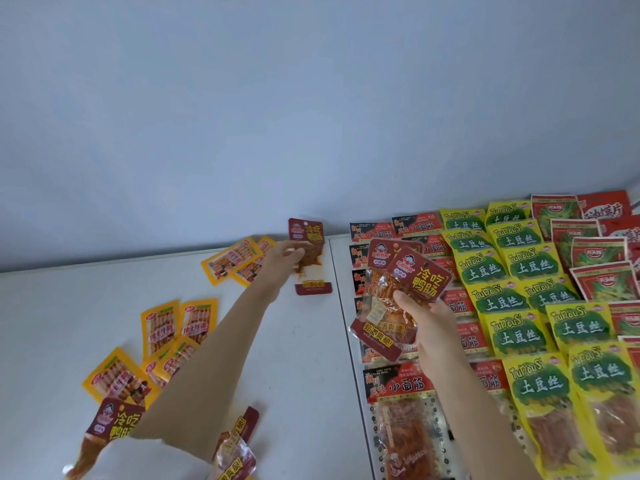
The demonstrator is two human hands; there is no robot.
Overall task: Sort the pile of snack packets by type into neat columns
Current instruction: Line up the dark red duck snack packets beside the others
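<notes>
Nearest to us, at the bottom left of the white table, we see a dark red packet lying partly under the left forearm, and another of the same kind just to its right at the frame's lower edge. Beyond them, a loose group of orange-yellow packets lies scattered and overlapping to the left of the arm.

On the right, the sorted columns run away from us: black-and-red packets nearest the table seam, then two columns of yellow-green packets, then red packets with a green picture furthest right.

Our right hand is raised over the black-and-red column, its fingers curled round the lower part of a small stack of dark red packets; the stack fans upward and away from the palm, tilted, with at least two headers showing above the thumb.

Further off, our left hand reaches toward the far edge of the table and pinches one dark red packet by its left side. That packet stands upright against the pale wall, its header above the fingers and its bottom end below them. Just left of this hand, two more orange-yellow packets lie overlapped near the wall.
</notes>
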